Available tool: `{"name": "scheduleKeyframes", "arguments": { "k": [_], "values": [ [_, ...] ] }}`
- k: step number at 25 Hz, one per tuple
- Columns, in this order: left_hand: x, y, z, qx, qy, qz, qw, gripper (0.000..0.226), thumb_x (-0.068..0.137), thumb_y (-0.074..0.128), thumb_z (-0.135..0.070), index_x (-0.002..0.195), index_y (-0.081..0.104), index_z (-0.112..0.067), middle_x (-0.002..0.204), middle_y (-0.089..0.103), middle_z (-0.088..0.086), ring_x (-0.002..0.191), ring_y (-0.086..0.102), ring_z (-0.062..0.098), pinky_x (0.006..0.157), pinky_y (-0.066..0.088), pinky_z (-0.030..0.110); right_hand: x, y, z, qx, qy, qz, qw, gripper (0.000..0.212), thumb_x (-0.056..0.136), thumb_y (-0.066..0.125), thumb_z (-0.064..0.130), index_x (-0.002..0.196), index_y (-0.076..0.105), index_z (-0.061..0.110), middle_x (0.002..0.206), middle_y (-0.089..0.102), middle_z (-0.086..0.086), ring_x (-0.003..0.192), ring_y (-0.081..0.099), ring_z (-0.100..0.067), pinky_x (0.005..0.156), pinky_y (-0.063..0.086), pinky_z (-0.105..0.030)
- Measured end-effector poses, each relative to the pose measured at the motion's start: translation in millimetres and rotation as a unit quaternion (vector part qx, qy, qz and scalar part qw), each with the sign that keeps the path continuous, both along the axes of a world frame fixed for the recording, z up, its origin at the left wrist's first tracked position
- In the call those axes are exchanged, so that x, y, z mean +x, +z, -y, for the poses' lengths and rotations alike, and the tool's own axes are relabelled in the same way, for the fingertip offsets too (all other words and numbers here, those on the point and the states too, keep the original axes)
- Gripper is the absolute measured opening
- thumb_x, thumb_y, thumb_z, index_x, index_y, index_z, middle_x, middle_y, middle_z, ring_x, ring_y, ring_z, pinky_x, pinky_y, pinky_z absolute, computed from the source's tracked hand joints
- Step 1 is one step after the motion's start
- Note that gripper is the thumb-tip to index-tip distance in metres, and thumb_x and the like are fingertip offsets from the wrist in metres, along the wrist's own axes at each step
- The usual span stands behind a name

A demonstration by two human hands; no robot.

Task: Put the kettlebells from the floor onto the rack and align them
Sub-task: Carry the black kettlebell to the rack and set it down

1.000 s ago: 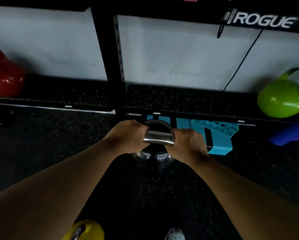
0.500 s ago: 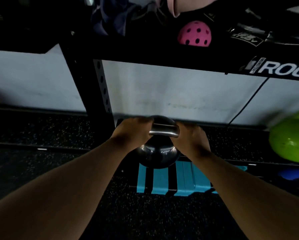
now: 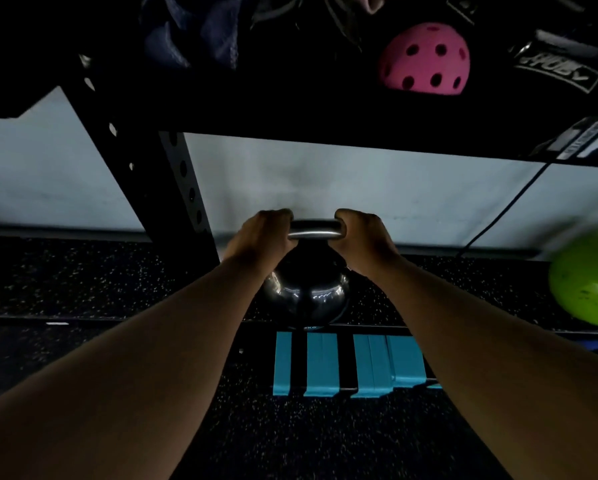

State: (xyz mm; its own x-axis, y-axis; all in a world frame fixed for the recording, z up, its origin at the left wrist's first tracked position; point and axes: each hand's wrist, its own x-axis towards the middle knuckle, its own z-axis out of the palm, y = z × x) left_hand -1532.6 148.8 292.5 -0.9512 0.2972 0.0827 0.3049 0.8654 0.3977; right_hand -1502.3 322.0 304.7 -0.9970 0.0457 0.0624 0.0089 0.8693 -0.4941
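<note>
The black rack (image 3: 172, 188) stood against the wall. A chrome kettlebell (image 3: 308, 296) sat at the front of its lower shelf (image 3: 82, 271). Left hand (image 3: 261, 240) and right hand (image 3: 363, 237) each gripped its handle (image 3: 314, 230). A green kettlebell (image 3: 588, 282) lay well right.

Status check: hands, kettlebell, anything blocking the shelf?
Left hand and right hand shut on chrome kettlebell handle. Bell over lower rack shelf. Rack upright close left; green kettlebell far right.
</note>
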Motion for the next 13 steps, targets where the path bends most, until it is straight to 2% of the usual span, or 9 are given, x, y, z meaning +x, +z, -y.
{"name": "scheduleKeyframes", "arguments": {
  "k": [4, 9, 11, 13],
  "values": [
    [-23.4, -8.7, -7.8, 0.032, 0.006, 0.023, 0.999, 0.016, 0.082, 0.066, -0.024, 0.095, 0.061, -0.018, 0.088, 0.066, 0.007, 0.083, 0.064, 0.028, 0.07, 0.052, 0.036, -16.4, -1.8, -4.2, -0.012, -0.028, 0.027, 0.999, 0.018, 0.083, 0.06, 0.015, 0.069, 0.048, 0.017, 0.063, 0.054, -0.001, 0.052, 0.048, -0.016, 0.042, 0.031, -0.025],
    [-36.0, -21.0, -12.2, 0.047, 0.025, 0.01, 0.999, 0.016, 0.079, 0.066, -0.026, 0.091, 0.059, -0.019, 0.091, 0.068, 0.009, 0.086, 0.065, 0.031, 0.072, 0.051, 0.037, -26.7, -13.2, -9.2, -0.012, -0.021, 0.014, 1.0, 0.01, 0.084, 0.062, 0.018, 0.08, 0.053, 0.017, 0.075, 0.06, -0.004, 0.071, 0.057, -0.024, 0.06, 0.036, -0.026],
    [-34.3, -19.0, -11.6, 0.048, 0.027, 0.009, 0.998, 0.019, 0.079, 0.067, -0.026, 0.093, 0.054, -0.021, 0.092, 0.067, 0.009, 0.087, 0.065, 0.031, 0.073, 0.053, 0.037, -27.0, -13.8, -8.7, -0.002, -0.016, 0.023, 1.0, 0.01, 0.084, 0.061, 0.018, 0.089, 0.053, 0.016, 0.085, 0.062, -0.007, 0.085, 0.059, -0.028, 0.064, 0.037, -0.029],
    [-27.5, -11.5, -11.2, 0.08, 0.02, 0.033, 0.996, 0.04, 0.079, 0.071, -0.022, 0.111, 0.046, -0.021, 0.102, 0.064, 0.01, 0.094, 0.064, 0.029, 0.077, 0.054, 0.04, -26.8, -6.3, -11.7, 0.026, -0.01, 0.055, 0.998, 0.039, 0.081, 0.064, 0.018, 0.117, 0.048, 0.021, 0.111, 0.058, -0.011, 0.108, 0.05, -0.033, 0.076, 0.039, -0.035]
  ]
}}
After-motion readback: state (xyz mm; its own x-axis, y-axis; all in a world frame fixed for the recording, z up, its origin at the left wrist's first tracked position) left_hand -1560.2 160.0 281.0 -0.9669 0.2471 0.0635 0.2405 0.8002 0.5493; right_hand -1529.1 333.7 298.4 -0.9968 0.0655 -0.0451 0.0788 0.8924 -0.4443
